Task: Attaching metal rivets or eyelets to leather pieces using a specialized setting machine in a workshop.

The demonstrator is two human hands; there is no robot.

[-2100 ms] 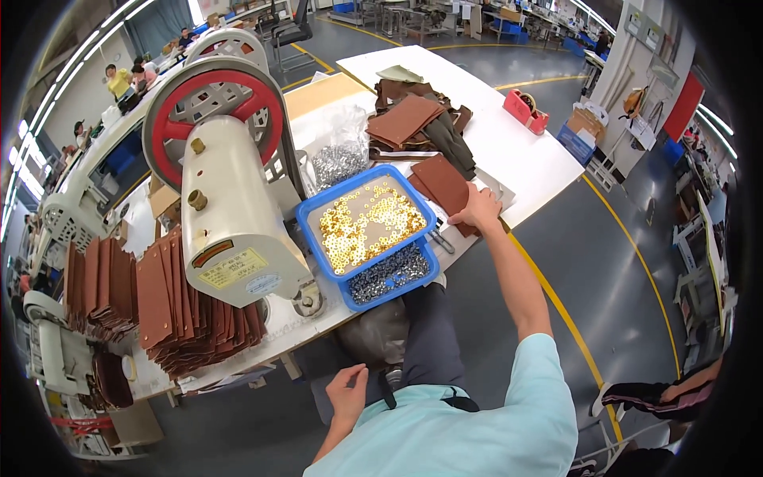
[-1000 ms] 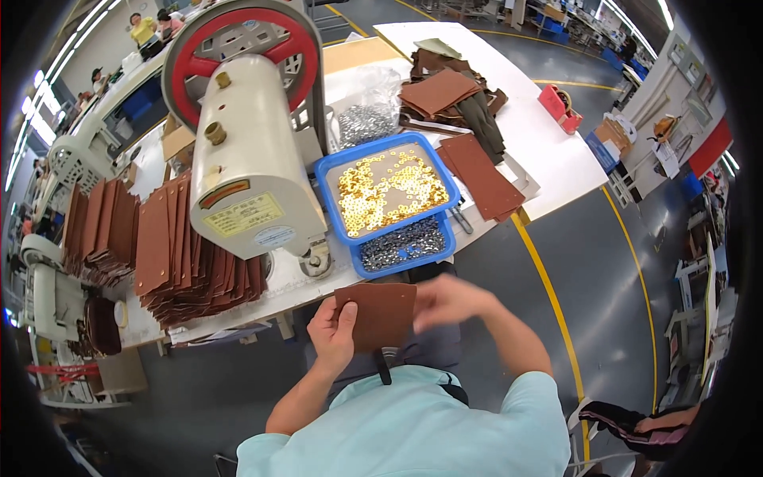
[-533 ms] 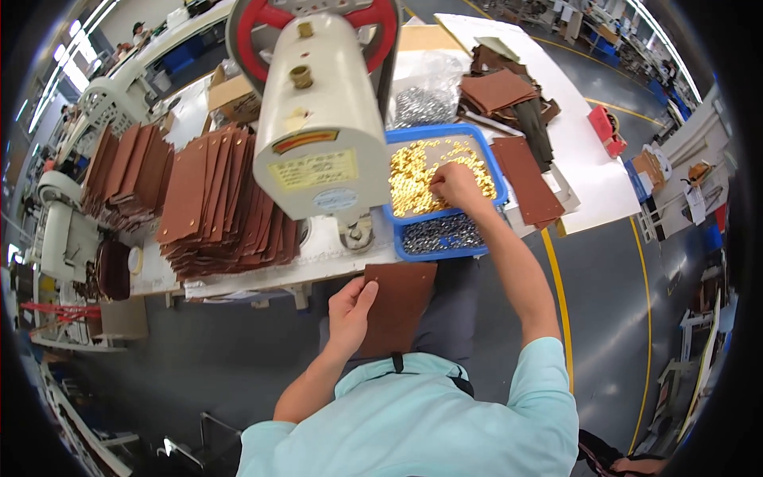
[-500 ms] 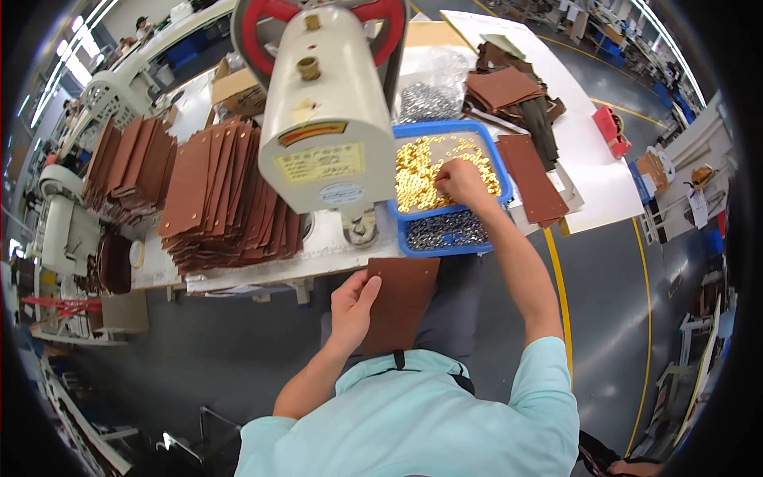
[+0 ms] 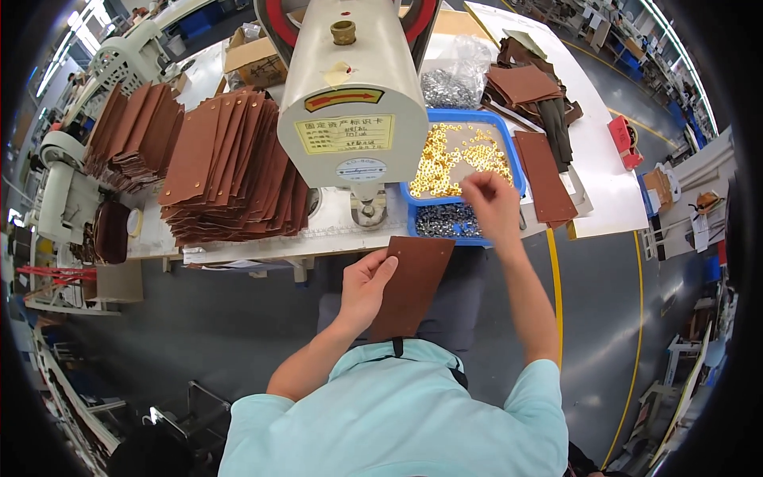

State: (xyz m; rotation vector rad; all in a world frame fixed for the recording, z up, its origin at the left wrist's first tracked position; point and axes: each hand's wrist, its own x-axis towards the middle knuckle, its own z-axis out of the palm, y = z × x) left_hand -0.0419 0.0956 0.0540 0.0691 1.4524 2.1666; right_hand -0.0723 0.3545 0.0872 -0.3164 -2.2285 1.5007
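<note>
Below the cream press machine: seated person, brown leather panel in hand.

Nearest, below the machine and off the table edge: left hand grips a flat brown leather piece over the lap, thumb on its upper left edge, fingers behind. Just right of the machine's base: right hand raised over the blue tray, fingertips pinched together; whether they hold anything is too small to tell. Tray holds gold rivets in the larger part, silver ones in the near strip. Left of the machine: stacked brown leather pieces, fanned on the white table. Right of the tray: one loose brown panel. Beyond, right of the machine's top: a clear bag of silver parts and a heap of dark leather.
</note>
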